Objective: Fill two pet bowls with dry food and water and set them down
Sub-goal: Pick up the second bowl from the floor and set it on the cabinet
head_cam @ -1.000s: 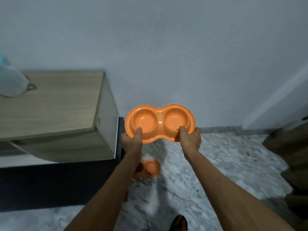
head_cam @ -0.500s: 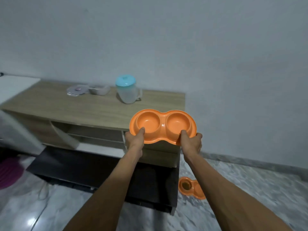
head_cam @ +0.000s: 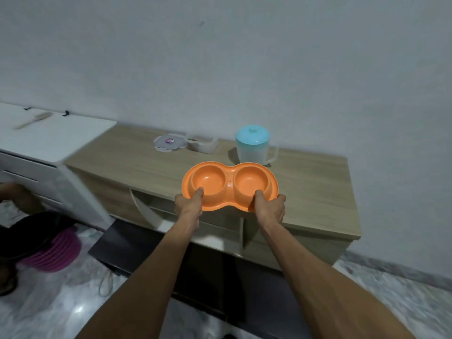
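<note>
I hold an orange double pet bowl (head_cam: 229,184) level over the front part of a wooden sideboard (head_cam: 315,192). Both its round wells look empty. My left hand (head_cam: 189,204) grips the near rim at the left well, thumb on top. My right hand (head_cam: 270,206) grips the near rim at the right well the same way. Behind the bowl stands a clear pitcher with a light blue lid (head_cam: 253,148). A clear lidded food container (head_cam: 169,143) and a second small open container (head_cam: 201,144) lie at the back of the sideboard.
A white cabinet (head_cam: 49,143) stands left of the sideboard with a brush (head_cam: 33,121) on top. A pink ribbed basket (head_cam: 52,253) and a dark object sit on the marble floor at the lower left. The sideboard's lower shelves are open.
The view swung left and up from the floor to the sideboard. The bowl I carry came over the sideboard top. The second orange bowl on the floor is out of view now.
</note>
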A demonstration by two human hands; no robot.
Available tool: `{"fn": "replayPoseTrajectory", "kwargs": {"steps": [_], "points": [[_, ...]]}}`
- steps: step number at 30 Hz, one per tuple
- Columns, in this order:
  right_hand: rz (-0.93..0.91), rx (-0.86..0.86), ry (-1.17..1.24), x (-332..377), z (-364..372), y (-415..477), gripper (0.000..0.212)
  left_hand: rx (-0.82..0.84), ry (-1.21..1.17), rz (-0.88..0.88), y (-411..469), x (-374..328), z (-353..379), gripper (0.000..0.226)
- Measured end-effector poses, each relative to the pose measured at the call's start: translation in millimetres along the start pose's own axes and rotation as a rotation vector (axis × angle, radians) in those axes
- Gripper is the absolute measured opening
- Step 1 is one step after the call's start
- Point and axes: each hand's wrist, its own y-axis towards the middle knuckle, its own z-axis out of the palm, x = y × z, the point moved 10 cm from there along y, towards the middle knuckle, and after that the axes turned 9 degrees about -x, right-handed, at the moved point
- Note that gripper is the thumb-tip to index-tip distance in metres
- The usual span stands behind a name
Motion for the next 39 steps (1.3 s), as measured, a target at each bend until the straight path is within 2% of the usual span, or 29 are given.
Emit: {"fn": "replayPoseTrajectory", "kwargs": {"steps": [13,19,24,31,36,39], "points": [[0.069,-0.034,-0.08,27,154,-14,0.066,0.007,0.102,-0.021,164,-35,-19,0.059],[0.149,-0.115,-0.118,21,198,-16,0.069,0.115,0.229,-0.047,224,-41,-3,0.061],[0.18,-0.181,-0.188,18,225,-19,0.067,0.246,0.265,-0.101,264,-41,10,0.049],[0.192,-0.249,-0.285,17,247,-16,0.069,0.275,0.344,-0.045,291,-49,13,0.039],[0.21,-0.245,-0.367,15,251,-10,0.07,0.302,0.439,0.071,295,-60,18,0.045],[0.179,-0.301,-0.443,24,247,-2,0.074,0.333,0.478,0.113,297,-63,21,0.06]]}}
